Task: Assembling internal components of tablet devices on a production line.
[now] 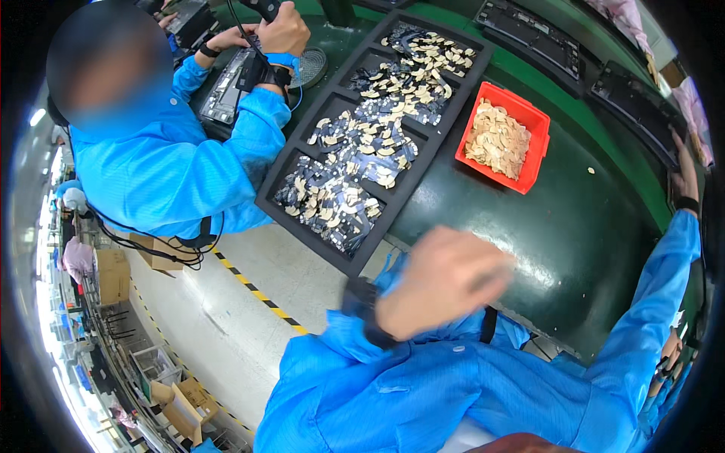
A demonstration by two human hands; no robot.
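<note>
My left hand [451, 283] hovers over the near edge of the green bench, blurred by motion, its fingers too smeared to read. It is nearest the dark compartment tray [355, 266] and the red bin [538, 155]. The tray holds many small dark strips with cream, curved pieces. In the bin lies a heap of thin cream pieces [498, 142]. Far to the right, my right hand [685, 177] reaches out and grips the end of a flat black case [634, 106], its fingers along the edge and partly hidden.
At the left a co-worker in a blue smock [174, 174] works over an open device [225, 94], holding a black tool [264, 9]. Another black case with parts inside [529, 34] lies along the far side. A small pale scrap [590, 171] rests on the green bench [581, 226].
</note>
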